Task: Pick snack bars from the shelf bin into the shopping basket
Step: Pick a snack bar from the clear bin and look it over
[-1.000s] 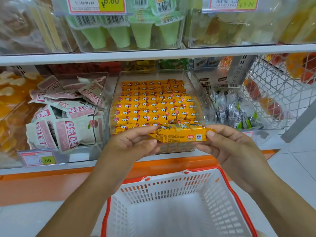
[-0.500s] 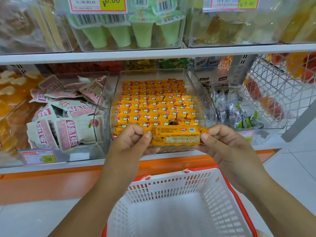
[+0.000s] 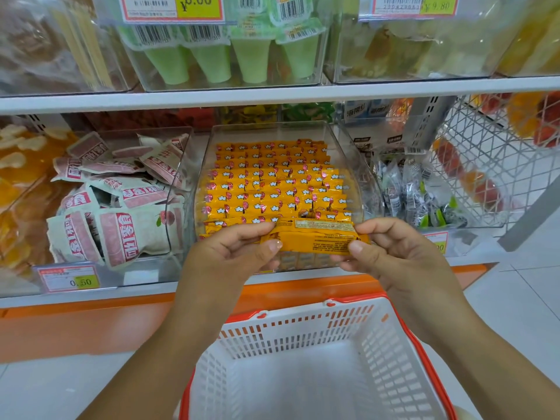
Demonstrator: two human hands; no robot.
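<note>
A clear shelf bin (image 3: 348, 165) holds several rows of orange-yellow snack bars (image 3: 272, 183). In front of the bin's lower edge I hold one orange snack bar (image 3: 315, 239) level, its printed back side facing me. My left hand (image 3: 233, 253) pinches its left end between thumb and fingers. My right hand (image 3: 391, 253) pinches its right end. Below my hands stands a white shopping basket (image 3: 303, 334) with a red-orange rim; no items show inside it.
A bin of pink-and-white snack packs (image 3: 121, 207) stands to the left, a bin of small grey-green packets (image 3: 415, 195) to the right. A white wire basket (image 3: 497, 165) hangs at far right. The upper shelf (image 3: 272, 93) carries green jelly cups (image 3: 230, 56). An orange shelf base (image 3: 91, 325) runs below.
The bar has been turned over between my two hands, so its printed back panel now faces me. Both hands stayed in front of the bin, above the basket.
</note>
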